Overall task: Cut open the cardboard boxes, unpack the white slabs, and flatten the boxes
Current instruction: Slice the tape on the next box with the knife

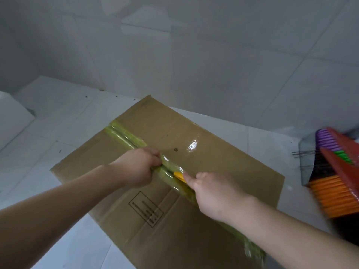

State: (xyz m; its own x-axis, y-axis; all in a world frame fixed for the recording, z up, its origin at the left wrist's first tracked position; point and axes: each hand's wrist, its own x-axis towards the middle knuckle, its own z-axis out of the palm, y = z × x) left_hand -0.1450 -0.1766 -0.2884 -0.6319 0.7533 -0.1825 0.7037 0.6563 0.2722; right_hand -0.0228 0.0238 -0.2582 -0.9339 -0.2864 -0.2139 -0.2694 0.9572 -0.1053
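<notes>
A large brown cardboard box [204, 136] lies flat on the white tiled floor, its middle seam sealed with yellow-green tape [124, 135]. My right hand [209, 193] grips a yellow cutter [179, 176] whose tip sits on the taped seam near the box's middle. Just ahead of the cutter, my left hand [138, 166] has its fingers curled into the seam and holds the edge of the near flap. No white slabs are visible; the box's inside is hidden.
A colourful broom [336, 177] with orange, black, green and purple bristles leans at the right edge, close to the box's right corner. A grey tiled wall [194, 55] rises just behind the box. A white object [11, 115] sits at the far left.
</notes>
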